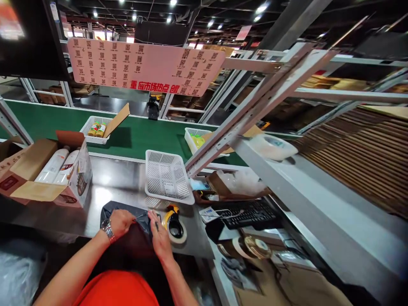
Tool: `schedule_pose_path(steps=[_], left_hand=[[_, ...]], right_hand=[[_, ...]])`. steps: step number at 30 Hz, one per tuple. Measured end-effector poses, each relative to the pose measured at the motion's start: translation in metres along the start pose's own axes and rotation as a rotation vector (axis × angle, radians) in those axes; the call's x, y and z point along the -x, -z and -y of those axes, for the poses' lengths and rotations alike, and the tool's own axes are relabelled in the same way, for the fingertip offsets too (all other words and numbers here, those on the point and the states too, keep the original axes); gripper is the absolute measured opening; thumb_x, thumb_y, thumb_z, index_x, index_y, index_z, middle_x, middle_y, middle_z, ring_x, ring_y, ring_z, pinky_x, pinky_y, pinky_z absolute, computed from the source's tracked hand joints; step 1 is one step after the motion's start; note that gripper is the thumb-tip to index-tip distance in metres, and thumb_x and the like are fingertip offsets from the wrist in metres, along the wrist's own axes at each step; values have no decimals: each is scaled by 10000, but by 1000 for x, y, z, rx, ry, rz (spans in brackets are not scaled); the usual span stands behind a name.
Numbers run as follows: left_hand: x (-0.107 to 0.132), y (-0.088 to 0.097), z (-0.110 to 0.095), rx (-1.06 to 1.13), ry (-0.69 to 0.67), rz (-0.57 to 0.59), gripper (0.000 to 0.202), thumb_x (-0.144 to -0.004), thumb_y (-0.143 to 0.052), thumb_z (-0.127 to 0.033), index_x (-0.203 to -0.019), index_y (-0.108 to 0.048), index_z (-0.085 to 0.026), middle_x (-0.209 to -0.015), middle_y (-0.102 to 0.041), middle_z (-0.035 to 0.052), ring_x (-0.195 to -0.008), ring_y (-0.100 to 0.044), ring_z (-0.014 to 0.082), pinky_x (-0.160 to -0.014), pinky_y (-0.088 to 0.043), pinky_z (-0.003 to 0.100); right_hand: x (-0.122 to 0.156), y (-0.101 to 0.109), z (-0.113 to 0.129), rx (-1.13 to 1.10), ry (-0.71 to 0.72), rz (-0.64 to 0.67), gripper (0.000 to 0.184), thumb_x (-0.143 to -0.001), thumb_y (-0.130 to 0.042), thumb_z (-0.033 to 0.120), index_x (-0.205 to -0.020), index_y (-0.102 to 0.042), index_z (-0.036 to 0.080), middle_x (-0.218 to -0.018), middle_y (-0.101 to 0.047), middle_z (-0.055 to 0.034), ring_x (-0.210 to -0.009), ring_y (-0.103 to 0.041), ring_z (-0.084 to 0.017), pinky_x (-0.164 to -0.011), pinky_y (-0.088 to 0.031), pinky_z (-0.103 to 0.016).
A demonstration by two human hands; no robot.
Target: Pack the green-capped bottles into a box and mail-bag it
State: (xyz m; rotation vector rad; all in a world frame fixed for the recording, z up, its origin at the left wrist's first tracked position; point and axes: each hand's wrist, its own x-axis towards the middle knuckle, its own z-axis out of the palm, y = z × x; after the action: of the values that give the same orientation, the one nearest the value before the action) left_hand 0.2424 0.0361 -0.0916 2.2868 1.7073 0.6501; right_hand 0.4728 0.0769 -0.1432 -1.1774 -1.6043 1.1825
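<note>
At the near edge of the metal bench lies a dark plastic bag [143, 217]. My left hand [120, 224], with a metal watch at its wrist, is closed on the bag's upper edge. Flat against the bag's right side rests my right hand [161, 240], its fingers stretched out. Just right of that hand is a tape dispenser [174, 224] with a roll of tape. Beyond the bag stands a white perforated basket [168, 193] with a label on its bottom. The bag's lower part is dark and hard to make out.
An opened carton [82, 180] with white bottles stands on the left. Behind the bench runs a green conveyor belt [143, 134], carrying a basket with jars [96, 129] and another basket [191, 140]. To the right are a slanted metal post [242, 114], a keyboard [248, 213] and stacked cardboard [357, 157].
</note>
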Motion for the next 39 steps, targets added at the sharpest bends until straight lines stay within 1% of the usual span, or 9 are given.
schedule_pose_path(steps=[4, 9, 15, 20, 25, 29, 32, 36, 39], left_hand=[[-22, 1, -17, -25, 72, 213, 243, -1015, -624, -218, -1025, -867, -204, -971, -872, 142, -946, -843, 319, -843, -644, 387], [-24, 21, -35, -16, 95, 342, 198, -977, -707, -232, -1119, -843, -208, -1124, -864, 151, -1126, -814, 328, -1085, -607, 473], [55, 51, 16, 263, 273, -286, 988, -872, -862, -467, -1707, -383, -241, -1771, -447, 196, -1658, -413, 386, -1367, -342, 634], [81, 16, 66, 577, 598, -111, 1619, -510, -1062, -413, -1792, -90, -239, -1807, -320, 286, -1675, -328, 496, -1361, -305, 693], [29, -14, 69, 566, 390, -37, 1179, -669, -976, -352, -1701, -415, -248, -1859, -238, 213, -1666, -383, 430, -1356, -358, 631], [-7, 6, 73, 249, 225, 161, 801, -848, -786, -267, -1616, -570, -208, -1813, -381, 181, -1722, -239, 429, -1382, -278, 689], [-10, 17, 69, 12, 148, 244, 836, -843, -679, -163, -1664, -519, -162, -1822, -367, 165, -1737, -138, 453, -1380, -228, 731], [15, 9, 58, -148, 120, 155, 1013, -733, -606, -47, -1722, -418, -159, -1856, -290, 133, -1740, -136, 433, -1385, -240, 708], [35, -12, 48, -215, 184, -17, 967, -792, -556, -26, -1735, -388, -158, -1835, -344, 148, -1732, -188, 429, -1364, -314, 702]], right_hand=[[16, -17, -12, 424, 265, 121, 620, -1034, -692, 476, -1596, -633, 223, -1715, -531, -145, -1643, -425, -398, -1377, -280, -691], [16, -28, -23, 779, 491, 109, 509, -1104, -501, 173, -1597, -622, 207, -1666, -589, -147, -1592, -515, -342, -1272, -494, -646], [11, -30, -28, 751, 524, 85, 438, -1131, -511, 257, -1529, -688, 206, -1588, -661, -144, -1530, -586, -371, -1223, -537, -680], [11, -30, -27, 630, 494, 90, 429, -1145, -489, 295, -1507, -707, 226, -1581, -669, -133, -1541, -578, -346, -1249, -512, -685], [4, -43, -32, 599, 475, 56, 429, -1132, -467, 249, -1462, -739, 212, -1541, -703, -139, -1492, -631, -330, -1244, -530, -664], [-3, -61, -23, 607, 385, 3, 467, -1102, -465, 220, -1493, -710, 149, -1591, -649, -184, -1522, -597, -357, -1275, -484, -681], [2, -60, -8, 510, 327, 75, 560, -1089, -536, 305, -1618, -587, 130, -1687, -543, -200, -1614, -477, -369, -1345, -361, -696], [13, -23, -3, 162, 202, 117, 675, -1093, -555, 482, -1711, -466, 226, -1729, -518, -147, -1623, -474, -323, -1354, -383, -602], [9, 28, -24, -18, 54, -219, 605, -1113, -460, 541, -1621, -568, 232, -1653, -603, -165, -1540, -573, -305, -1293, -474, -535]])
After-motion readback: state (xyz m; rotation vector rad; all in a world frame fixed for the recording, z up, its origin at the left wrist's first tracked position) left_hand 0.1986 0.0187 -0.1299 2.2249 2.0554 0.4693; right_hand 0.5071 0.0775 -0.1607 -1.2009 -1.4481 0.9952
